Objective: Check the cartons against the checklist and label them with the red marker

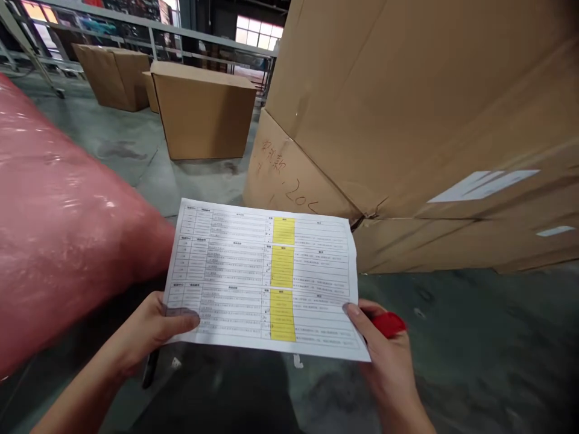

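A printed paper sheet [265,277] with tables and yellow-highlighted column blocks is held up in front of me by both hands. My left hand [154,328] pinches its lower left edge, thumb on top, and a black marker [151,367] sticks out below that hand. My right hand [380,343] grips the lower right corner. A red object [389,323], perhaps a marker's end, shows between its fingers. The small print on the sheet is too fine to read.
A huge cardboard carton [420,132] with handwritten marks stands to the right. A large pink plastic-wrapped bundle [58,223] lies to the left. Further cardboard boxes [203,108] stand on the concrete floor [470,325] ahead, before a metal railing [149,42].
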Demonstrator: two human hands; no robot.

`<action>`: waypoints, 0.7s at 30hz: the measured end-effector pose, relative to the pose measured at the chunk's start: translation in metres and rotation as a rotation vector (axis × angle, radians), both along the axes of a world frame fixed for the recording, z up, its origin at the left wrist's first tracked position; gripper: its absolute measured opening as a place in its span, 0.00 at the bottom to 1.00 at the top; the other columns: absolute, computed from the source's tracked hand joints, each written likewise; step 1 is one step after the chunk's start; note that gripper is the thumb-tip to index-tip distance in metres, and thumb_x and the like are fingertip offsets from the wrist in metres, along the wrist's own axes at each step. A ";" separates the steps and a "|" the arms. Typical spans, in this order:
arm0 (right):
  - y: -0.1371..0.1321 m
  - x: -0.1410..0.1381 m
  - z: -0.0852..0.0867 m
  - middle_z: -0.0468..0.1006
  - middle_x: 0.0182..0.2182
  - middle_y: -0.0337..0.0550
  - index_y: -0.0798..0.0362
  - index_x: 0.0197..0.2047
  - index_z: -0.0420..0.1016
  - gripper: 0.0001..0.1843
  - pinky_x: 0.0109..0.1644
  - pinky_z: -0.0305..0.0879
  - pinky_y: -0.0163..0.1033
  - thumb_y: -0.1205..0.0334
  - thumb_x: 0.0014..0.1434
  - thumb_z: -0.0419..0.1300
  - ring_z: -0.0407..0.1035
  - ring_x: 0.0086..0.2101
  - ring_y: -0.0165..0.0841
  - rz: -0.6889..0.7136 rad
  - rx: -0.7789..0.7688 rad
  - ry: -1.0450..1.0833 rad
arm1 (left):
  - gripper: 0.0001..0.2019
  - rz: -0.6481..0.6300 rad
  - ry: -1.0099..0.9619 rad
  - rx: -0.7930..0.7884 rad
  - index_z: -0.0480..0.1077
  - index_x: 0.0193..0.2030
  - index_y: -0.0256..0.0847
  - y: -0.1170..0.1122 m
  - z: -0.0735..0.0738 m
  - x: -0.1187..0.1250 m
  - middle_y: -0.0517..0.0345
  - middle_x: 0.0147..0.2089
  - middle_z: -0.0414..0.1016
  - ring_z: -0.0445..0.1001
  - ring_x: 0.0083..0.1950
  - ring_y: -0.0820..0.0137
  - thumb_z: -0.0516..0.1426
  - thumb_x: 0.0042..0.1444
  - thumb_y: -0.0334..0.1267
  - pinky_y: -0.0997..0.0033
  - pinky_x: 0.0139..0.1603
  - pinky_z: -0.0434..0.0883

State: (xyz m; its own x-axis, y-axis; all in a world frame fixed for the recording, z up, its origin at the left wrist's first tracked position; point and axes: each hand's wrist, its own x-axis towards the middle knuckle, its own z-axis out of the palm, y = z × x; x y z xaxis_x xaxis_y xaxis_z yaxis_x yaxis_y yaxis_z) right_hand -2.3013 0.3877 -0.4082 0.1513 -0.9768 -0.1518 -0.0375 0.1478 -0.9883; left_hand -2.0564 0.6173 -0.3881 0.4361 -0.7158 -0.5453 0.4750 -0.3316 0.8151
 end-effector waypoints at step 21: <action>0.004 0.001 0.005 0.77 0.22 0.42 0.54 0.24 0.77 0.23 0.23 0.66 0.33 0.48 0.30 0.77 0.70 0.23 0.31 0.016 -0.039 -0.032 | 0.19 0.029 0.194 -0.032 0.82 0.45 0.44 0.006 0.009 0.006 0.49 0.43 0.84 0.82 0.41 0.53 0.72 0.42 0.36 0.63 0.40 0.80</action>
